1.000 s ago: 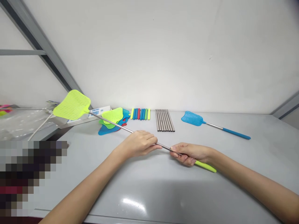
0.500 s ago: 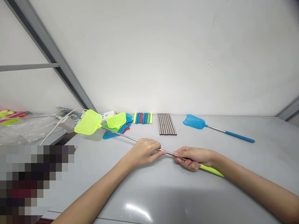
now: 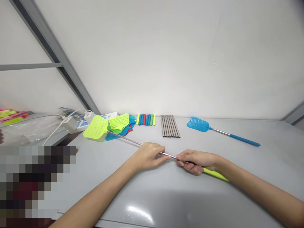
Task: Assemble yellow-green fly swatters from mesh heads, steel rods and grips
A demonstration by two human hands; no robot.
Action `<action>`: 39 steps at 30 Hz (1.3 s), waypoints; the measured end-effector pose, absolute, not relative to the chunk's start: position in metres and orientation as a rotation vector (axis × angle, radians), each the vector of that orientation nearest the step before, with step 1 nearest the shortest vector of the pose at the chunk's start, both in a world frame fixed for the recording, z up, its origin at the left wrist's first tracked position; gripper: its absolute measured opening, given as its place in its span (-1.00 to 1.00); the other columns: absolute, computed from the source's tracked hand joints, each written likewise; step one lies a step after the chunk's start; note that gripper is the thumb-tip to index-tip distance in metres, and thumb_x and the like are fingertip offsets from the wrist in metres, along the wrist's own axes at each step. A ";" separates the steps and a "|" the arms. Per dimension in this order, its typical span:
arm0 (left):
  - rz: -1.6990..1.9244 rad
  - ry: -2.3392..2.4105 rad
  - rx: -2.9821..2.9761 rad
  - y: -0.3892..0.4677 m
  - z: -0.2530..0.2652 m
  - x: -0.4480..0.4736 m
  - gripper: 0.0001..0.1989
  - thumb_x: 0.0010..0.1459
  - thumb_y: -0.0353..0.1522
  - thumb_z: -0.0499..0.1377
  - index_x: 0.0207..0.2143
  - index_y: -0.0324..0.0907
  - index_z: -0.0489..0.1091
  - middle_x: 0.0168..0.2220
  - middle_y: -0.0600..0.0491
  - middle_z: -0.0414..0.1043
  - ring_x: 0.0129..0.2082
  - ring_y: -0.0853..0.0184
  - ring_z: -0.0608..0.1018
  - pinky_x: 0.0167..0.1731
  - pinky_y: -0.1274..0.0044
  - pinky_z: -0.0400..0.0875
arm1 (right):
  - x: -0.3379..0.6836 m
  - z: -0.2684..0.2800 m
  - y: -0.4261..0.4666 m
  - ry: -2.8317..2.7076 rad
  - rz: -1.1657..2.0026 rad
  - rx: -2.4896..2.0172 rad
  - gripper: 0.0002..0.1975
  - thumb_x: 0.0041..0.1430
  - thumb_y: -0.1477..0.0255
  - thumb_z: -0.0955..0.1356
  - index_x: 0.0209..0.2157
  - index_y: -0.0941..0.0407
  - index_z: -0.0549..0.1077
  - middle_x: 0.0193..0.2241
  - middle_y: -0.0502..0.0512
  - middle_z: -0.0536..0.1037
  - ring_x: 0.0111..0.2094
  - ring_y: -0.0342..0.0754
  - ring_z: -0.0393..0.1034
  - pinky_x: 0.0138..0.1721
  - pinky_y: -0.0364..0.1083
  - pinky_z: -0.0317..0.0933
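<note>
A yellow-green fly swatter (image 3: 96, 127) with a thin metal rod is held slantwise across the table, its mesh head at the left and its grip at the right. My left hand (image 3: 150, 155) is closed round the middle of the rod. Close by, my right hand (image 3: 196, 161) wraps the rod near the yellow-green grip, whose end sticks out under the wrist. A short stretch of bare rod shows between the two hands. Beyond my right hand lies a blue fly swatter (image 3: 199, 123) with its rod and blue grip attached.
Several loose mesh swatter heads (image 3: 118, 123) overlap behind the held swatter. Coloured grips (image 3: 146, 120) lie in a row beside several metal tubes (image 3: 170, 126) near the wall. A power strip (image 3: 108, 116) with plugs and a white cable (image 3: 55, 126) stands at the left.
The swatter's head has shifted slightly right and down, its rod now at a shallower slant. Both hands keep their hold in nearly the same place. The view has moved a little.
</note>
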State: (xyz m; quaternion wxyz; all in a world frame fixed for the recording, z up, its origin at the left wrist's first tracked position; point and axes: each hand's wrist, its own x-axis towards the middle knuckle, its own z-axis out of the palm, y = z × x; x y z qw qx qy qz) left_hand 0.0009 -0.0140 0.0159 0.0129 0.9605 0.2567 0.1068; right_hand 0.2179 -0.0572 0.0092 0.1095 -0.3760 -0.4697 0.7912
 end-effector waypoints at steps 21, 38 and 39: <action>0.288 0.810 2.826 -0.023 0.022 0.003 -0.60 0.17 -0.12 -0.14 -0.54 -0.19 0.21 -0.58 0.13 0.29 -0.57 0.46 0.32 -0.58 0.61 0.07 | 0.219 0.011 -0.058 -1.458 2.287 -1.141 -0.68 0.12 0.18 0.20 -0.51 0.15 0.16 -0.69 -0.18 -0.04 -0.73 -0.34 -0.24 -0.79 -0.31 -0.32; 0.134 2.305 2.232 0.178 0.072 -0.112 -0.74 -0.05 -0.32 0.12 -0.34 -0.35 0.37 -0.23 -0.26 0.37 -0.16 -0.01 0.39 -0.24 0.34 0.26 | 0.222 0.009 -0.057 -1.474 2.277 -1.162 -0.66 0.10 0.16 0.21 -0.52 0.15 0.16 -0.71 -0.20 -0.03 -0.75 -0.35 -0.25 -0.80 -0.31 -0.34; 0.124 2.329 2.180 0.184 0.069 -0.117 -0.71 -0.09 -0.31 0.15 -0.34 -0.37 0.37 -0.21 -0.29 0.37 -0.16 -0.04 0.39 -0.25 0.31 0.26 | 0.222 0.009 -0.057 -1.464 2.277 -1.167 -0.66 0.10 0.16 0.21 -0.53 0.15 0.16 -0.71 -0.20 -0.03 -0.75 -0.35 -0.25 -0.80 -0.31 -0.34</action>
